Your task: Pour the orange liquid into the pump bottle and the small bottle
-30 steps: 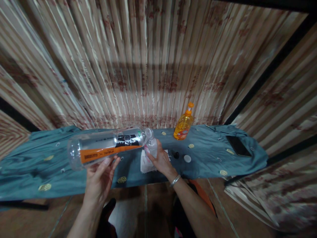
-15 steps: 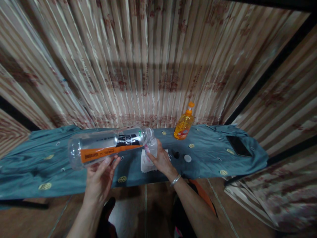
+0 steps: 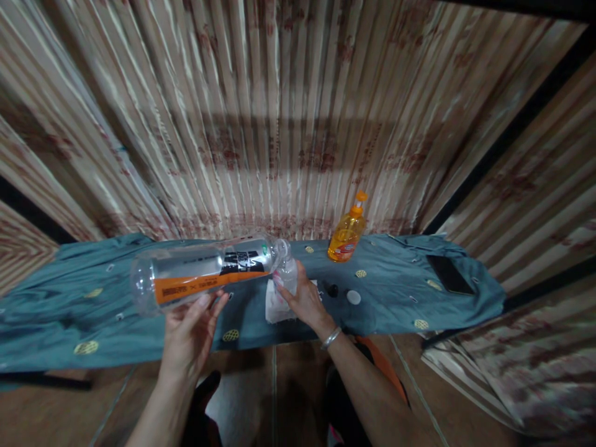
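My left hand (image 3: 193, 326) is closed around the underside of a large clear plastic bottle (image 3: 205, 271) with an orange, silver and black label. The bottle lies almost level in the air, its mouth pointing right. That mouth meets the top of a small clear bottle (image 3: 287, 276), which my right hand (image 3: 305, 301) grips from the right side. Beneath the small bottle a white cloth (image 3: 278, 307) lies on the table. Close to my right hand are a small black cap (image 3: 332, 290) and a white round lid (image 3: 354, 297). Whether liquid is flowing I cannot make out.
An orange pump bottle (image 3: 347, 234) stands at the back of the narrow table, whose teal cloth (image 3: 391, 292) has yellow patterns. A black phone (image 3: 449, 274) lies at the right end. Behind the table hangs a pleated patterned curtain (image 3: 261, 124).
Almost nothing differs. The large bottle's base end sits very slightly higher, and the whole view has shifted a few pixels.
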The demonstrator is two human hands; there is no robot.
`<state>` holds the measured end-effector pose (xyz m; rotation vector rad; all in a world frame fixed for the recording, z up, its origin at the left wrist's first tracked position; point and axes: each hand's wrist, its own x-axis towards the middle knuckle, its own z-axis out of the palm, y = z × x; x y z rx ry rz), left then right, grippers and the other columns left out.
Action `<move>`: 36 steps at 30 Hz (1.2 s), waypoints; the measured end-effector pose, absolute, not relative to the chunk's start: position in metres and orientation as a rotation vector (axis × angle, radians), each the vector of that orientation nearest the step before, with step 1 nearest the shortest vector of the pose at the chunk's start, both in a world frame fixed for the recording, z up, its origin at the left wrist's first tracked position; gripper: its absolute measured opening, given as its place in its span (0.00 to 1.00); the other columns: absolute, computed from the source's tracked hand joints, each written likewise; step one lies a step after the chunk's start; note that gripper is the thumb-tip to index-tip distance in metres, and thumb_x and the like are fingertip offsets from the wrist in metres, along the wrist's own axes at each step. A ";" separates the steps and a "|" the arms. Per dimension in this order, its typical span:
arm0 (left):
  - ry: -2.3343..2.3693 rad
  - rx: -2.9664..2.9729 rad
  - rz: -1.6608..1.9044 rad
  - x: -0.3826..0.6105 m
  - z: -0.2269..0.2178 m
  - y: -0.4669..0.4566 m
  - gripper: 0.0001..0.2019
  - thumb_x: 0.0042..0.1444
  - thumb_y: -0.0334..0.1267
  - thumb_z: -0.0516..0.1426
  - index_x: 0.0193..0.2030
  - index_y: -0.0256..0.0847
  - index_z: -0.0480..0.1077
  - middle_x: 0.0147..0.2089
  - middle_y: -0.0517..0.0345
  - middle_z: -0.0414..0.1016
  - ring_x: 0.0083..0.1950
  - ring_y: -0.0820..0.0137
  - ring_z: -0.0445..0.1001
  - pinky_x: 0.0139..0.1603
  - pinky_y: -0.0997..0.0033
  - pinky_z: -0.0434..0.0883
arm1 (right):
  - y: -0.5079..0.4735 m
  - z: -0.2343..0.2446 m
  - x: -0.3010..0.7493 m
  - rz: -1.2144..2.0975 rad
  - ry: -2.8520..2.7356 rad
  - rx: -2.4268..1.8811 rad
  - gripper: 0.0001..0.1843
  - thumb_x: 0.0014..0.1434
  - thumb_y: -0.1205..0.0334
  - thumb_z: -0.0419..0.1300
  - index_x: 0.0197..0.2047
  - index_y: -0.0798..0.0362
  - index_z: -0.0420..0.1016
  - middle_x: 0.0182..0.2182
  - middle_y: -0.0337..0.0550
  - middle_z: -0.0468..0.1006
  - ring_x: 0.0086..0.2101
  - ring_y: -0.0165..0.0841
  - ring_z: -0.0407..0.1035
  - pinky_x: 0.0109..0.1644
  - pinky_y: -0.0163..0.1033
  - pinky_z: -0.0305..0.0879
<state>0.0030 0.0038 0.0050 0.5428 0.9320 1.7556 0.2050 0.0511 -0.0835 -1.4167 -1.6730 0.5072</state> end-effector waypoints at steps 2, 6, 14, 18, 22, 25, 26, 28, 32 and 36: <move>0.934 0.541 1.757 0.003 0.006 0.004 0.20 0.18 0.38 0.75 0.23 0.43 0.76 0.26 0.66 0.80 0.30 0.72 0.79 0.37 0.73 0.79 | 0.051 -0.085 0.205 0.502 -1.670 -1.414 0.39 0.60 0.54 0.59 0.68 0.55 0.47 0.52 0.54 0.75 0.52 0.46 0.71 0.55 0.50 0.68; 0.920 0.559 1.762 0.003 0.006 0.004 0.20 0.19 0.37 0.75 0.24 0.45 0.77 0.26 0.67 0.80 0.30 0.72 0.79 0.36 0.73 0.79 | 0.052 -0.086 0.206 0.491 -1.681 -1.421 0.40 0.58 0.56 0.60 0.68 0.57 0.47 0.53 0.57 0.74 0.53 0.47 0.71 0.56 0.51 0.68; 0.915 0.530 1.767 0.002 0.007 0.002 0.21 0.17 0.37 0.75 0.23 0.44 0.76 0.26 0.67 0.79 0.29 0.72 0.79 0.36 0.73 0.79 | 0.051 -0.083 0.206 0.499 -1.683 -1.447 0.41 0.58 0.57 0.61 0.68 0.60 0.48 0.54 0.59 0.74 0.53 0.48 0.71 0.56 0.51 0.68; 0.918 0.532 1.759 0.003 0.006 0.003 0.21 0.18 0.37 0.75 0.24 0.44 0.77 0.27 0.66 0.80 0.30 0.71 0.79 0.37 0.73 0.79 | 0.052 -0.085 0.206 0.496 -1.684 -1.440 0.40 0.58 0.56 0.61 0.68 0.58 0.48 0.54 0.58 0.74 0.53 0.47 0.70 0.56 0.51 0.68; 0.921 0.536 1.762 0.003 0.005 0.003 0.20 0.18 0.37 0.75 0.23 0.44 0.76 0.26 0.66 0.79 0.30 0.72 0.79 0.37 0.72 0.79 | 0.052 -0.086 0.205 0.493 -1.685 -1.444 0.40 0.59 0.55 0.60 0.68 0.59 0.47 0.54 0.58 0.74 0.54 0.47 0.70 0.57 0.52 0.67; 0.912 0.547 1.760 0.002 0.003 0.002 0.20 0.20 0.37 0.75 0.25 0.43 0.77 0.26 0.66 0.79 0.31 0.71 0.79 0.38 0.72 0.79 | 0.050 -0.085 0.205 0.503 -1.683 -1.453 0.41 0.59 0.55 0.60 0.69 0.59 0.45 0.54 0.58 0.74 0.54 0.48 0.70 0.57 0.52 0.67; 0.905 0.554 1.759 0.002 0.003 0.002 0.19 0.21 0.37 0.75 0.25 0.43 0.77 0.26 0.66 0.79 0.31 0.72 0.79 0.38 0.73 0.79 | 0.050 -0.085 0.205 0.504 -1.682 -1.458 0.42 0.59 0.56 0.60 0.69 0.59 0.44 0.54 0.59 0.74 0.54 0.48 0.70 0.57 0.53 0.67; 0.898 0.569 1.755 0.001 0.001 0.002 0.19 0.22 0.37 0.75 0.26 0.43 0.77 0.27 0.66 0.79 0.31 0.72 0.79 0.38 0.73 0.79 | 0.049 -0.085 0.204 0.499 -1.682 -1.468 0.43 0.59 0.56 0.60 0.70 0.60 0.42 0.55 0.61 0.72 0.54 0.49 0.69 0.57 0.53 0.66; 0.892 0.600 1.751 0.001 -0.001 0.004 0.18 0.25 0.37 0.74 0.27 0.43 0.76 0.28 0.65 0.80 0.32 0.72 0.79 0.39 0.72 0.78 | 0.049 -0.086 0.203 0.498 -1.681 -1.461 0.45 0.58 0.57 0.60 0.70 0.60 0.41 0.58 0.61 0.70 0.56 0.48 0.68 0.58 0.53 0.66; 0.893 0.610 1.760 0.000 -0.002 0.005 0.18 0.25 0.37 0.74 0.26 0.43 0.76 0.27 0.66 0.79 0.31 0.71 0.79 0.39 0.70 0.79 | 0.048 -0.086 0.203 0.477 -1.669 -1.441 0.47 0.56 0.54 0.63 0.70 0.59 0.42 0.61 0.61 0.65 0.60 0.47 0.63 0.62 0.53 0.62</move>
